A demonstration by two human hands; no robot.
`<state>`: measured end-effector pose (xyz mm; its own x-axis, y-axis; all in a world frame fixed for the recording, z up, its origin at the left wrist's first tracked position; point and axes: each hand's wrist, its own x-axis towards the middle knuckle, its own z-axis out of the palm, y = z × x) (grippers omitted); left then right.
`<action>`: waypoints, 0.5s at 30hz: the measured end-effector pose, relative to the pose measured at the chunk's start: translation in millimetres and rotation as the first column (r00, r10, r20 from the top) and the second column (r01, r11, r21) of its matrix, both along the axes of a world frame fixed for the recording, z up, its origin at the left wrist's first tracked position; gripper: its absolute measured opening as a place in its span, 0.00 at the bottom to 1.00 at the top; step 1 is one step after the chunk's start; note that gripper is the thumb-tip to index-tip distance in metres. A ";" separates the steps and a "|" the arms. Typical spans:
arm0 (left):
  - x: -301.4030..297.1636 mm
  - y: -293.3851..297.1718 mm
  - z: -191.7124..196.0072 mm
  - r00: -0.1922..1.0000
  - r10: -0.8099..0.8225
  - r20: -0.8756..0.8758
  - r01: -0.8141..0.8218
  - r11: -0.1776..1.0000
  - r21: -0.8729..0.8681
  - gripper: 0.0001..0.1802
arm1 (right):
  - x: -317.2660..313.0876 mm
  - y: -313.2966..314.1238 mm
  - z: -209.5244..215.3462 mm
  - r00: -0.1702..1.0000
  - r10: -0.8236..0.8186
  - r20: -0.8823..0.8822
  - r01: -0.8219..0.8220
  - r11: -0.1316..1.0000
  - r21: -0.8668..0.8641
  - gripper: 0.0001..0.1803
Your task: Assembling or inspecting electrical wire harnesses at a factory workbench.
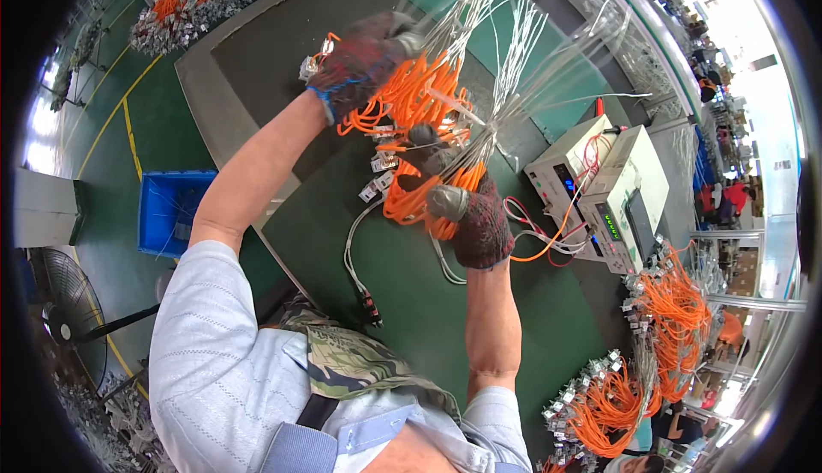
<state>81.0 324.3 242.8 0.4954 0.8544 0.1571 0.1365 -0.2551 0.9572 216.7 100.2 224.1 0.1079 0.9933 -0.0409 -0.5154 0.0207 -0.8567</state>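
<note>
Both my hands wear dark red and grey knitted gloves with grey fingertips. My left hand (364,62) is closed round the upper part of a bundle of orange cables (419,92), close to where its bare white ends (471,11) fan out. My right hand (475,220) grips the lower coils, its thumb across the orange loops and its fingers partly hidden. Small white-and-silver connectors (377,184) stick out on the bundle's left side. More pale wire ends (524,45) spread toward the far right, partly smeared by motion.
Two beige instruments (629,190) with lit displays stand right of the green mat (531,319). A cable with a dark red-and-black end (370,309) lies near me. Orange cable heaps (612,413) sit at lower right. A blue bin (175,184) and a fan (64,319) stand left.
</note>
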 end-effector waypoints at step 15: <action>110.6 18.7 -7.1 0.768 -0.067 -0.636 0.286 0.926 0.248 0.35 | -3.2 1.5 0.2 0.970 -0.032 -0.241 0.018 0.998 -0.058 0.23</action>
